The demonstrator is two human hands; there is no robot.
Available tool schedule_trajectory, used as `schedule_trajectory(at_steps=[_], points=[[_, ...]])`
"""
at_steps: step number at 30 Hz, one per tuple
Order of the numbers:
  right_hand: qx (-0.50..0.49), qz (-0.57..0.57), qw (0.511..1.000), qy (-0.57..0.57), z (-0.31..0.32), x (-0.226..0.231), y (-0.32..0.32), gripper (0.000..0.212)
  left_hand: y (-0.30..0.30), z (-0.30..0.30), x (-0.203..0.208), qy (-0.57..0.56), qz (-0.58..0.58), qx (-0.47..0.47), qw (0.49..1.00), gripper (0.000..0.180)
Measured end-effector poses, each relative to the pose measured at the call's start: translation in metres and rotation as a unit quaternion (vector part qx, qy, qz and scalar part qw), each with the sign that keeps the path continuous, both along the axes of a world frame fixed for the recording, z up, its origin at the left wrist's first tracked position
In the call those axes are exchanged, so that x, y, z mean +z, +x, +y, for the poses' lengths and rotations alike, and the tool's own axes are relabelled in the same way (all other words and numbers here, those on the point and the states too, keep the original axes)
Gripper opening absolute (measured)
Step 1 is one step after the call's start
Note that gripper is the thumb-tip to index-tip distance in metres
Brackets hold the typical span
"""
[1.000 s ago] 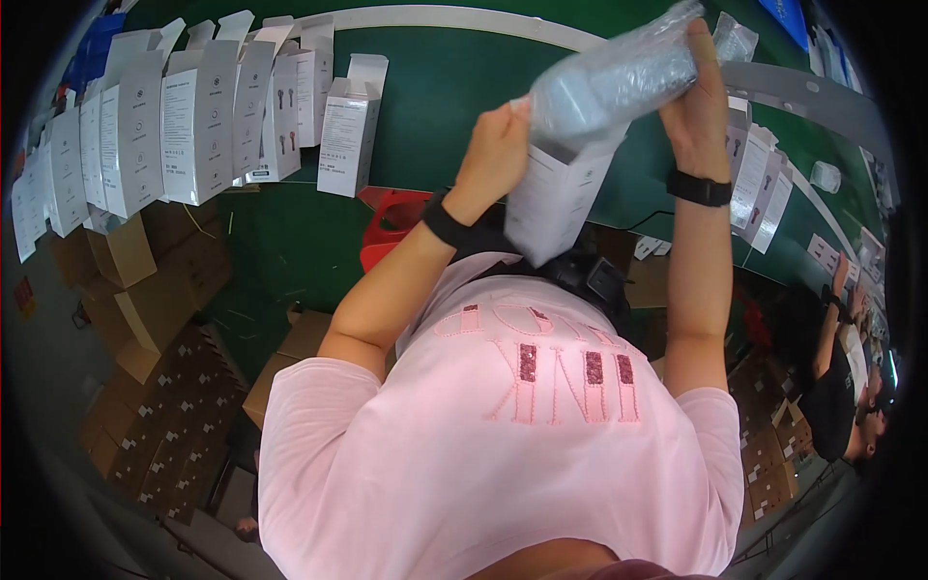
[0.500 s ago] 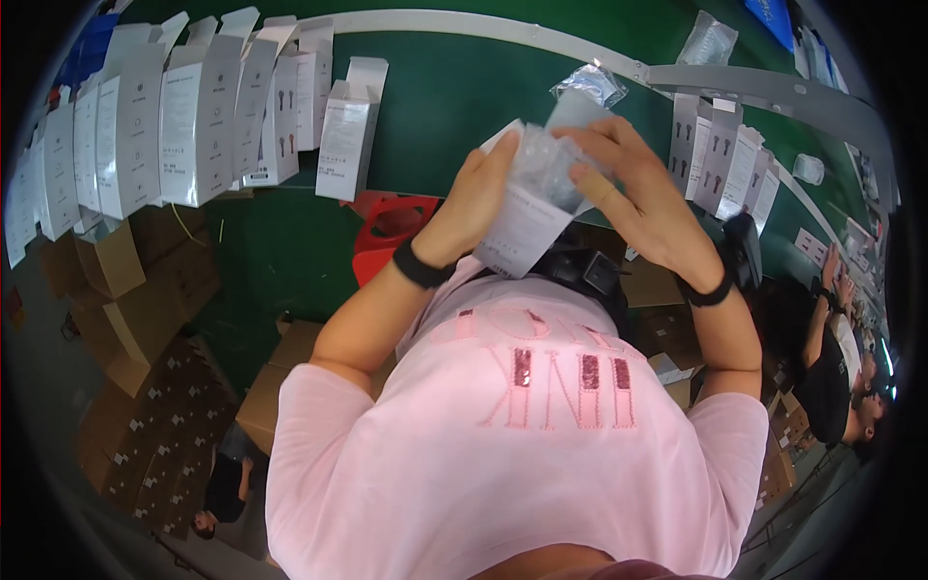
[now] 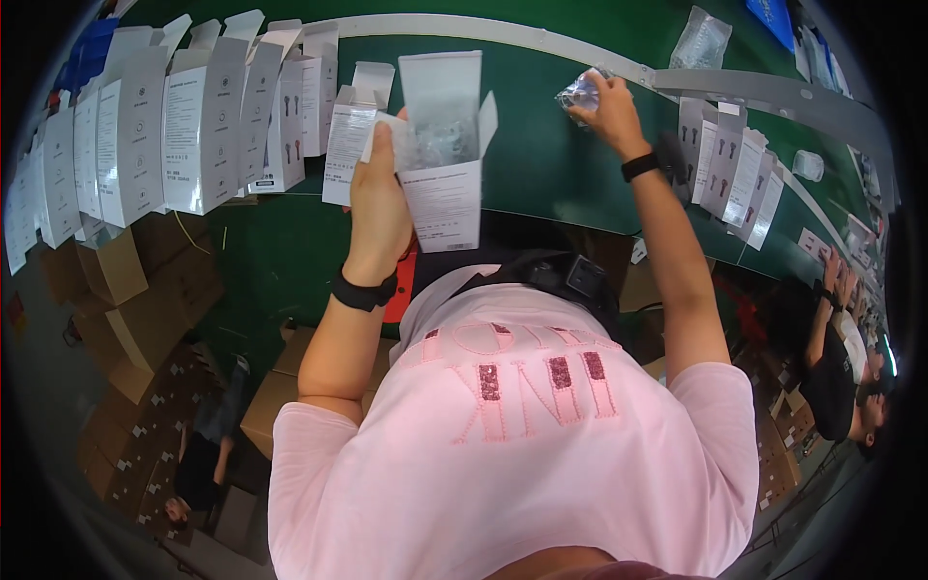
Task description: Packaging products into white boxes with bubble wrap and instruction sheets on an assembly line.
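My left hand (image 3: 382,198) is closed round the side of a white carton (image 3: 443,208), held upright with its top flaps standing open. Clear plastic wrap (image 3: 443,140) shows in the mouth of that carton; what lies under it I cannot make out. Over the green tabletop, my right hand (image 3: 611,114) has its fingers closed on a small clear plastic bag (image 3: 582,94) with something shiny inside. Just behind my left hand, another open white carton (image 3: 350,145) stands on the table.
A row of open white cartons (image 3: 193,135) lines the left of the green table (image 3: 522,126). More cartons (image 3: 725,169) stand at the right, by a grey rail (image 3: 773,92). A red stool (image 3: 400,295) is below the edge. Other people (image 3: 831,377) are at far right and lower left.
My right hand has left the carton and moved away to the right, taking hold of the small plastic bag on the table. The carton in my left hand has moved left and now stands more upright.
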State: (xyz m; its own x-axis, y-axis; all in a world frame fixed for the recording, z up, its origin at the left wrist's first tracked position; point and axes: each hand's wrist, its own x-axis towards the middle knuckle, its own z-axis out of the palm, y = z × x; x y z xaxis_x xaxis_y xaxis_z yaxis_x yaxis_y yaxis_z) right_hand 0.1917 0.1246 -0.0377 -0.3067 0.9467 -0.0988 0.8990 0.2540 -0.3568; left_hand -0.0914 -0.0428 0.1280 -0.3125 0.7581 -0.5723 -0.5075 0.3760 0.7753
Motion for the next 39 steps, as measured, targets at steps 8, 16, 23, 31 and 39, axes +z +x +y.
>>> schedule_trajectory(at_steps=[8,16,23,31,39], points=[[0.036,0.071,0.995,-0.052,0.022,0.033,0.012,0.021,0.016,0.013,0.009,0.004,-0.112,-0.033,0.993,0.060],[-0.004,0.516,0.840,-0.167,0.031,0.265,-0.007,0.012,0.034,0.029,0.032,0.105,-0.126,-0.187,0.969,0.076],[0.202,0.378,0.847,-0.314,-0.017,0.318,-0.077,0.006,0.050,0.024,0.059,0.120,-0.129,-0.244,0.954,0.078],[0.471,0.157,0.864,-0.089,-0.029,0.300,-0.084,0.018,0.041,0.015,0.052,0.129,-0.194,-0.262,0.937,0.070],[0.482,0.034,0.819,-0.310,-0.034,0.357,-0.092,0.054,0.042,0.007,0.063,0.132,-0.138,-0.285,0.939,0.073]])
